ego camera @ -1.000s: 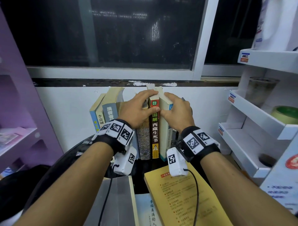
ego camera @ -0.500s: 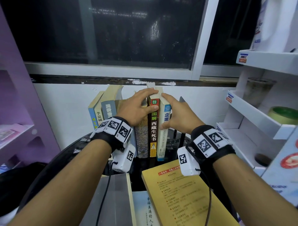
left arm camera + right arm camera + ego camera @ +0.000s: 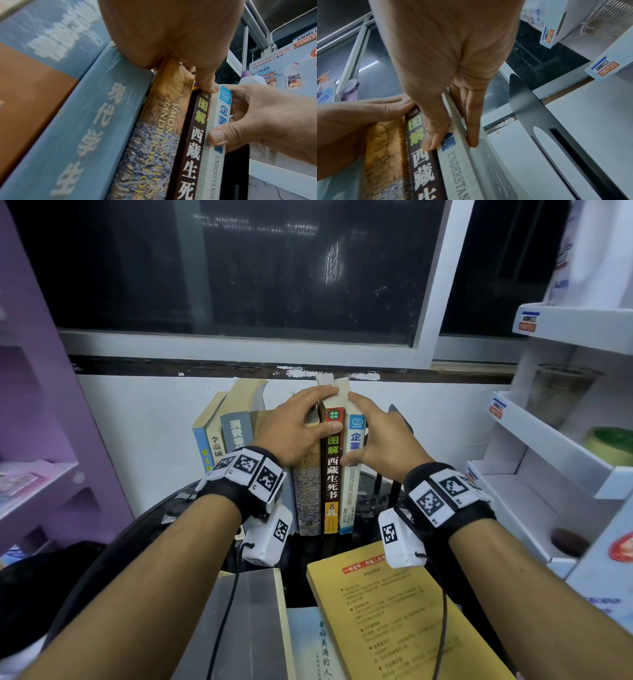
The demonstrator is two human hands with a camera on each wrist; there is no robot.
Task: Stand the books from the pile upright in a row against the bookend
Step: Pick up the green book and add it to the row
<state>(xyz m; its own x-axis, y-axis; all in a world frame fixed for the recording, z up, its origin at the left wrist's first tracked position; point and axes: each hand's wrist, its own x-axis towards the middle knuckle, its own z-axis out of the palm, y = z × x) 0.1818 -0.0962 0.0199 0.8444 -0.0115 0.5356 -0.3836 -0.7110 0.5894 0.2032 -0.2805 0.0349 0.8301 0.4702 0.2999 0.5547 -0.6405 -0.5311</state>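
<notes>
A row of books stands upright against the white wall. From the right it holds a white book [image 3: 352,487], a dark brown book [image 3: 331,474] and a mottled handbook [image 3: 306,501], with several blue and grey ones further left. My right hand [image 3: 376,436] pinches the white book, thumb [image 3: 435,132] on its spine and fingers [image 3: 471,121] flat on its right cover. My left hand [image 3: 298,429] lies over the tops of the handbook and brown book, its thumb [image 3: 207,83] pressing the brown spine. The black bookend [image 3: 527,102] stands just right of the white book, a gap between them.
Lying flat in front are a yellow book [image 3: 394,621], a grey book [image 3: 246,628] and a pale blue one [image 3: 315,645]. White tiered shelves [image 3: 548,446] stand at the right and a purple shelf unit [image 3: 51,440] at the left. The table [image 3: 164,515] is black.
My right hand slid from the top of the white book down to its right side. The white book went from leaning to standing straight against the brown one. The left hand stayed put.
</notes>
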